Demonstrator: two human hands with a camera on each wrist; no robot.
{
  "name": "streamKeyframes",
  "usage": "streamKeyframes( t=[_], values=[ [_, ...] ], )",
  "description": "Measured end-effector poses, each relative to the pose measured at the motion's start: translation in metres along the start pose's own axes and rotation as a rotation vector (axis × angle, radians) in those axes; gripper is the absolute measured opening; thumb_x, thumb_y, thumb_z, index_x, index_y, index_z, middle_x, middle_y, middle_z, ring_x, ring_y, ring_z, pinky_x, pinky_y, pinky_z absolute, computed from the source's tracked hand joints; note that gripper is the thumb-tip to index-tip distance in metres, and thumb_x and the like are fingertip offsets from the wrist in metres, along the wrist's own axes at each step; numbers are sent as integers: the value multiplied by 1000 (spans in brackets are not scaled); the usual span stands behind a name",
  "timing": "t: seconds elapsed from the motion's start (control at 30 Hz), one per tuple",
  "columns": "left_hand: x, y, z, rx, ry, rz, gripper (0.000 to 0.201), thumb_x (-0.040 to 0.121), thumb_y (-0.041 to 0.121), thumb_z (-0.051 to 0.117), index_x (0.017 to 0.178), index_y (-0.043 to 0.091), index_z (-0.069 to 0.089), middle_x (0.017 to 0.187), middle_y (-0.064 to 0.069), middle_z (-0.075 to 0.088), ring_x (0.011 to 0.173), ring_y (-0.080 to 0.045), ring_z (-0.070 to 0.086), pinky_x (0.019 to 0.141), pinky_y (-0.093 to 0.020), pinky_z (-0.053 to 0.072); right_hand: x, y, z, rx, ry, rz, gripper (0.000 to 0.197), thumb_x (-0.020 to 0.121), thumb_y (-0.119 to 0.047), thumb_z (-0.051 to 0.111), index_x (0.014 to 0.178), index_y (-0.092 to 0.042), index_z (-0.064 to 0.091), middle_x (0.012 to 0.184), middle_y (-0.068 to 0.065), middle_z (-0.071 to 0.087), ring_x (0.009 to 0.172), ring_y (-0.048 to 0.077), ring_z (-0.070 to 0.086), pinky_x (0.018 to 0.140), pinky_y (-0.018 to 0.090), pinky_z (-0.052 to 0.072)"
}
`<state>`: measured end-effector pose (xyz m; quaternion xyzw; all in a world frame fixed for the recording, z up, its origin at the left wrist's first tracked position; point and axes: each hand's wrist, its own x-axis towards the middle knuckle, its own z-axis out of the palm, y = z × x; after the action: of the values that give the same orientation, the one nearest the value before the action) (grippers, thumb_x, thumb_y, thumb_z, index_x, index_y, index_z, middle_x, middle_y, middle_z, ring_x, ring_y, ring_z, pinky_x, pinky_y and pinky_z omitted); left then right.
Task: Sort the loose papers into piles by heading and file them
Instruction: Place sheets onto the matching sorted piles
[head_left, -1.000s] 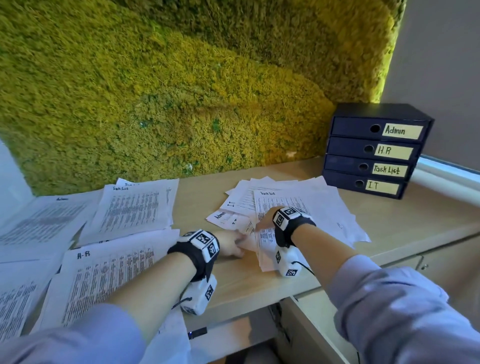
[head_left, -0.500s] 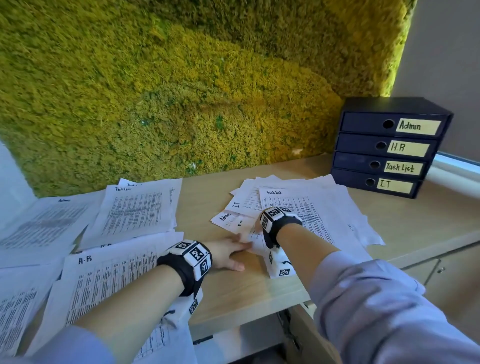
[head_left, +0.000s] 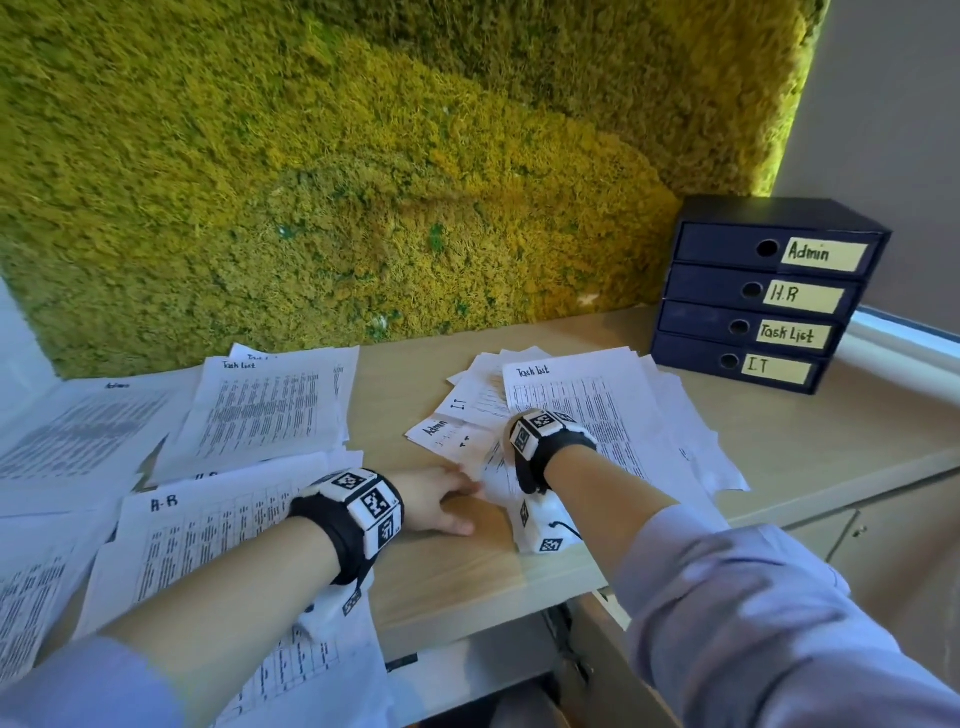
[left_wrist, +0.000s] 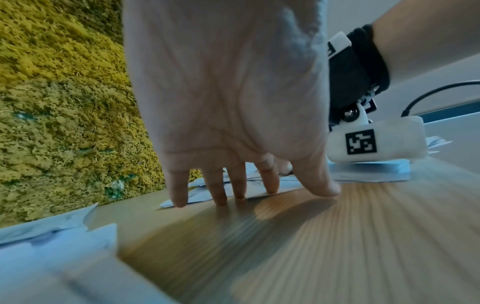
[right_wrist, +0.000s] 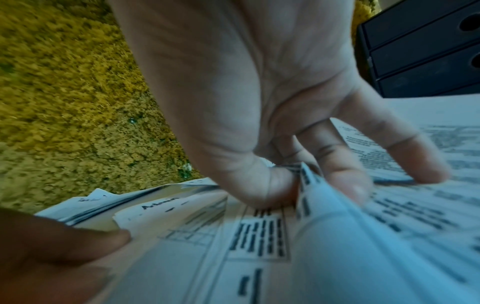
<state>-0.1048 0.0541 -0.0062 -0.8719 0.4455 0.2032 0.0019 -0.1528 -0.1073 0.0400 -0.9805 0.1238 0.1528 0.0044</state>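
The right hand (right_wrist: 259, 98) is pinching a sheet's edge in the loose papers (head_left: 597, 415) mid-desk; the left hand (head_left: 436, 501) is lying flat, fingers straight, on the wooden desktop (head_left: 779, 431). Labelled drawers (head_left: 753, 296) are sitting at the back right corner against the moss wall (head_left: 363, 182).

An office: a wooden desk (head_left: 779, 431) strewn with printed sheets (head_left: 270, 410), 4 stacked navy file boxes (head_left: 753, 296) labelled Admin, H.R, Task List and IT, backed by a decorative moss wall (head_left: 363, 171).
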Motion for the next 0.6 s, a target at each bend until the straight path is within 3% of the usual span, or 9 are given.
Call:
streamKeyframes(
  t=[0.13,0.2,0.3,0.37,0.43,0.5,0.53,0.6],
  values=[
    [-19,-9,-2,4,6,-45,66,90,47,59,145,20,36,146,1,42,129,-15,45,100,-21,34,-7,-14,0,-1,-24,-102,23,69,-5,74,85,-10,59,71,6,41,78,26,49,76,39,52],
    [-28,-13,-6,20,-21,-79,63,89,53,56,141,20,41,141,1,47,124,-16,48,97,-22,36,-11,-18,-5,-58,-48,-126,19,72,-5,71,88,-9,62,73,9,51,74,25,52,69,35,50],
    [-37,-24,-19,-53,-24,-143,65,84,72,43,126,25,55,131,4,55,117,-16,52,103,-29,39,-1,-23,-24,-83,-54,-49,9,72,-7,63,69,-7,55,79,11,57,69,24,54,66,33,52],
    [-41,-28,-28,-360,109,-156,63,85,70,43,119,20,60,123,3,60,103,-12,57,98,-25,43,-3,-36,-40,-70,29,-74,21,85,-10,56,68,-11,44,79,12,53,77,24,51,75,33,53],
    [-43,-30,-36,-1000,214,-126,58,90,57,50,125,11,54,120,-10,61,93,-17,60,92,-28,50,-18,-61,-59,62,163,-156,26,95,-11,49,69,-7,47,69,9,48,80,26,53,66,33,48],
    [-52,-33,-46,-1419,244,-42,63,86,58,50,128,11,51,109,-15,65,86,-24,63,80,-37,56,-28,-88,-69,361,213,-287,18,91,-9,54,80,4,60,71,13,60,76,32,66,57,32,52],
    [-56,-39,-49,-1513,303,-26,58,88,53,49,126,10,52,103,-15,67,81,-23,66,71,-36,57,-33,-98,-69,527,179,-355,15,88,-7,55,88,5,64,74,14,65,74,31,70,60,32,56],
    [-67,-53,-53,-1555,480,-85,38,98,24,48,127,0,53,103,-20,67,74,-20,70,64,-32,59,-34,-106,-66,766,-33,-467,15,89,-8,56,103,-4,63,84,11,66,76,23,67,73,33,56]
  ],
)
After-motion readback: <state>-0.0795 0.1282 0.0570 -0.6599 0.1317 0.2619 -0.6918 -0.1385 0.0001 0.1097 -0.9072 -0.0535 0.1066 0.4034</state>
